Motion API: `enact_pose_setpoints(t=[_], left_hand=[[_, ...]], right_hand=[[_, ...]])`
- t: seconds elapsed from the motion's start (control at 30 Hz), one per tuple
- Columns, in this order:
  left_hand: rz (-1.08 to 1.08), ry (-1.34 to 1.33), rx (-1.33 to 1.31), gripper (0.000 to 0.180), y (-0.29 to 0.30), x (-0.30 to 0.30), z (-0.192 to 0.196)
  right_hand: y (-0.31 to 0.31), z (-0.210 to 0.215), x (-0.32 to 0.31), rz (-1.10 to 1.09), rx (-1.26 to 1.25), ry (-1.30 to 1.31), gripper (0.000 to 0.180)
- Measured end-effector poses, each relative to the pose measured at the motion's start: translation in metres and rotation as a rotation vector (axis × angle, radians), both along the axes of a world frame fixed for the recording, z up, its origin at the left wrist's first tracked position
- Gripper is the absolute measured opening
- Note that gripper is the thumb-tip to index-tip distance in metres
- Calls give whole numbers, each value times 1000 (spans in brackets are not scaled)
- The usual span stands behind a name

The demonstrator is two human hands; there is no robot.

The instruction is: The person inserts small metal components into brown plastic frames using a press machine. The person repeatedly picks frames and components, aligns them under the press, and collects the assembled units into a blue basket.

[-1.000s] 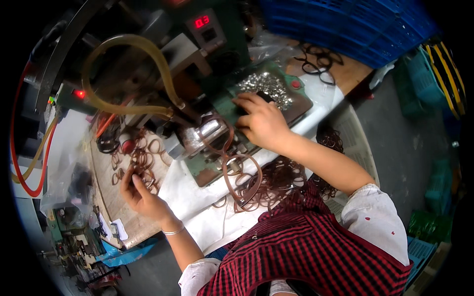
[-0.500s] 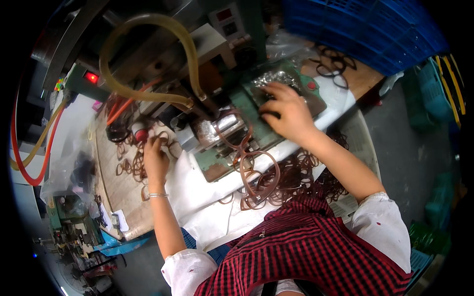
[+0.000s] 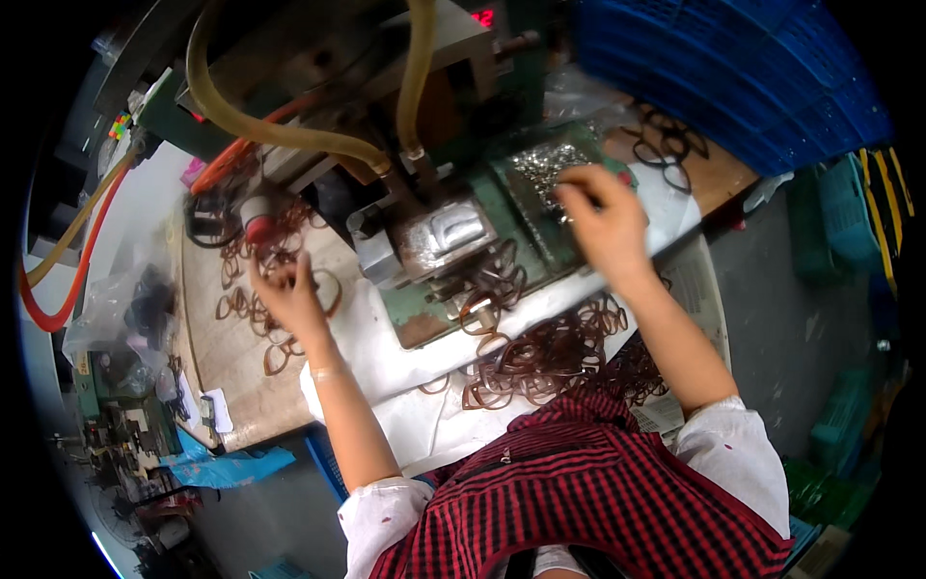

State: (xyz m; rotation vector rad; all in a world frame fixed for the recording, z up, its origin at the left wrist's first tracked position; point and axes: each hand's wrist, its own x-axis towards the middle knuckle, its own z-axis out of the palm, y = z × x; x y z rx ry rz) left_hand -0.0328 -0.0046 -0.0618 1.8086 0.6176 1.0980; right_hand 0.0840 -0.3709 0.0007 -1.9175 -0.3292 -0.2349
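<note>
My left hand [image 3: 287, 295] rests on the wooden board [image 3: 222, 357] among loose brown spectacle frames [image 3: 253, 311], its fingers curled over one of them. My right hand [image 3: 600, 220] reaches over the green tray of small shiny metal parts [image 3: 540, 166], fingertips down in the pile. Between my hands stands a green press [image 3: 453, 241] with a metal die block [image 3: 451, 232]. A heap of brown frames [image 3: 550, 352] lies on the white cloth in front of me.
Yellowish hoses [image 3: 289, 135] loop over the machine. A red hose [image 3: 68, 280] runs at the left. A blue crate [image 3: 733, 77] sits at the top right, dark frames [image 3: 666, 145] beside it. Blue plastic [image 3: 227, 468] lies on the floor.
My left hand has moved up and right across the board onto the loose frames. My right hand stays at the tray of metal parts. The view has shifted closer to the machine.
</note>
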Motion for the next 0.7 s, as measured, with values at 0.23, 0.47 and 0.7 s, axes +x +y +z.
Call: enact_pose_setpoints(t=[0.23,0.47,0.7], left_hand=[[-212,-341,-341,13,-80,-53,91],[-565,-626,-30,19,-121,-43,159],[-416,-594,176,12,-115,1,165]], right_hand=[[6,39,-22,284,430,179,14],[83,48,-36,230,398,-114,28],[87,43,-46,314,605,28,49]])
